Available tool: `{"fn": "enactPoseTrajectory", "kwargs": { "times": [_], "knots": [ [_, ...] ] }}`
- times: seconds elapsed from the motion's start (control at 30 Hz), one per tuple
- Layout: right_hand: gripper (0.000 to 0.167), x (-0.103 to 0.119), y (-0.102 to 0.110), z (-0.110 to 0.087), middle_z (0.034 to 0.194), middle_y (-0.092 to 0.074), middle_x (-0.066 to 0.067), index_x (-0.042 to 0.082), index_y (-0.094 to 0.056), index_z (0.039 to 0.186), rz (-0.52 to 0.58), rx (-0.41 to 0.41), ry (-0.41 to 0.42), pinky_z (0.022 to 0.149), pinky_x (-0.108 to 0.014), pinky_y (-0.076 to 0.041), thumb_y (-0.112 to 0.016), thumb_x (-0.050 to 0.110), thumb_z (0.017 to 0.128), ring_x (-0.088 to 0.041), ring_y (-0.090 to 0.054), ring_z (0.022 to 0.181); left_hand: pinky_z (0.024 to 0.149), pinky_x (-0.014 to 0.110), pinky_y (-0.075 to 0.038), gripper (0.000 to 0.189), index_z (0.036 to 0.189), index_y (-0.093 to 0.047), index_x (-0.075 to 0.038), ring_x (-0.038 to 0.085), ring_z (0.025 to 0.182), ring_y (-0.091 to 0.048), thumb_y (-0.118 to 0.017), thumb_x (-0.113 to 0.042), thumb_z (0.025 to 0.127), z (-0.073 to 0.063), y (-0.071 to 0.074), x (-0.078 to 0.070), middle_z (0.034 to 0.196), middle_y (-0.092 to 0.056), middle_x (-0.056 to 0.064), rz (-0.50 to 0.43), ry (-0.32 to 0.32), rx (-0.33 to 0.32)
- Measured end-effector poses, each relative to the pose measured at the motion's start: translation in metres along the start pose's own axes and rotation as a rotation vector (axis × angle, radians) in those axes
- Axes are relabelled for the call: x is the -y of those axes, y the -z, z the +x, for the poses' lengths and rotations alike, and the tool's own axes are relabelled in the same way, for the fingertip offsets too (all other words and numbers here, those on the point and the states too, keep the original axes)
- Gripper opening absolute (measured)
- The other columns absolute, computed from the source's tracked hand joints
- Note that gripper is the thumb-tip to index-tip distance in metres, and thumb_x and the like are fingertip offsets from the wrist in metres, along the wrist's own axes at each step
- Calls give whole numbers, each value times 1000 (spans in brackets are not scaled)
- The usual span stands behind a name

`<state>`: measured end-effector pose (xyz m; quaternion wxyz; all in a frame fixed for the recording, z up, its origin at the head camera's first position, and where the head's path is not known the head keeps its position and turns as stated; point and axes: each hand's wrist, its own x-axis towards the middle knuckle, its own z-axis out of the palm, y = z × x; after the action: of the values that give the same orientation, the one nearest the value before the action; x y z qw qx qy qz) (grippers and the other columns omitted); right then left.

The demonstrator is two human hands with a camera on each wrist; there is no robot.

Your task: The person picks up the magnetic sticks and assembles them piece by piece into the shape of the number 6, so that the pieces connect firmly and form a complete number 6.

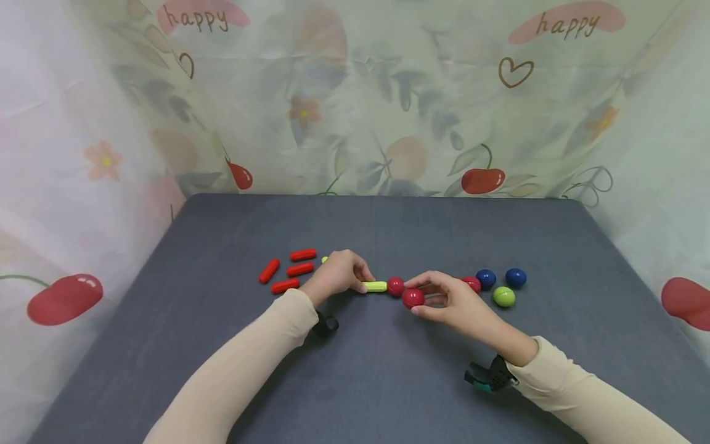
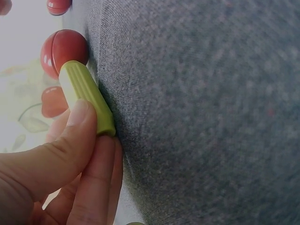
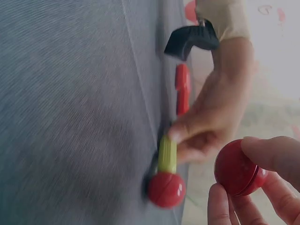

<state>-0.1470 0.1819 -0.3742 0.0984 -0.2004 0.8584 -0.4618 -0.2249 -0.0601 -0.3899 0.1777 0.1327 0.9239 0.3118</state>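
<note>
My left hand (image 1: 342, 271) pinches a yellow-green ribbed rod (image 1: 375, 287) between thumb and fingers, low over the dark table. At the rod's right end sits a red ball (image 1: 395, 286); in the left wrist view that ball (image 2: 65, 51) meets the rod's far tip. Just right of it, my right hand (image 1: 452, 302) holds a second red ball (image 1: 413, 298) in thumb and fingertips. The right wrist view shows this held ball (image 3: 236, 168) with a seam round it, apart from the rod (image 3: 167, 154) and its red ball (image 3: 166, 190).
Several red rods (image 1: 300, 269) lie left of my left hand, and a small yellow-green piece (image 1: 325, 259) is partly hidden behind it. Beyond my right hand are another red ball (image 1: 472, 283), two blue balls (image 1: 516, 277) and a green ball (image 1: 504, 296). A printed curtain (image 1: 366, 92) hangs behind the table (image 1: 377, 382).
</note>
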Motion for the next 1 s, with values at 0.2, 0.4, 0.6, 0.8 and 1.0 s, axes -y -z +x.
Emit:
{"fn": "enactPoseTrajectory", "kwargs": {
  "times": [0.2,0.4,0.6,0.8,1.0],
  "knots": [
    [35,8,-19,13,117,-61,-8,11,-64,117,7,73,44,88,-35,-54,-76,11,84,-22,-62,106,65,23,-48,16,90,-78,-16,13,72,-58,-81,-9,76,-1,0,1,80,-71,-4,-2,-14,-3],
    [33,9,-34,21,113,-62,-6,12,-63,115,-18,156,57,87,-35,-55,-75,10,84,-19,-62,101,63,22,-47,17,90,-79,-16,12,70,-58,-81,-7,76,0,0,1,78,-71,-4,13,-23,-5],
    [32,3,-45,27,109,-64,-2,10,-63,114,-54,210,55,84,-30,-55,-75,8,84,-15,-63,99,63,22,-47,17,90,-79,-17,11,70,-58,-81,-8,76,1,1,0,78,-71,-4,19,-27,-3],
    [31,-1,-51,32,109,-65,-4,9,-63,112,-79,231,70,83,-27,-55,-75,8,84,-15,-63,98,64,22,-47,16,90,-78,-16,11,70,-59,-81,-9,76,1,1,-1,79,-72,-3,20,-15,-5],
    [30,-3,-52,32,110,-65,-5,9,-64,112,-78,235,68,83,-27,-55,-75,9,84,-17,-63,99,65,22,-47,16,90,-78,-16,11,70,-59,-81,-9,76,0,1,-2,79,-72,-3,19,-14,-6]
  ]
}}
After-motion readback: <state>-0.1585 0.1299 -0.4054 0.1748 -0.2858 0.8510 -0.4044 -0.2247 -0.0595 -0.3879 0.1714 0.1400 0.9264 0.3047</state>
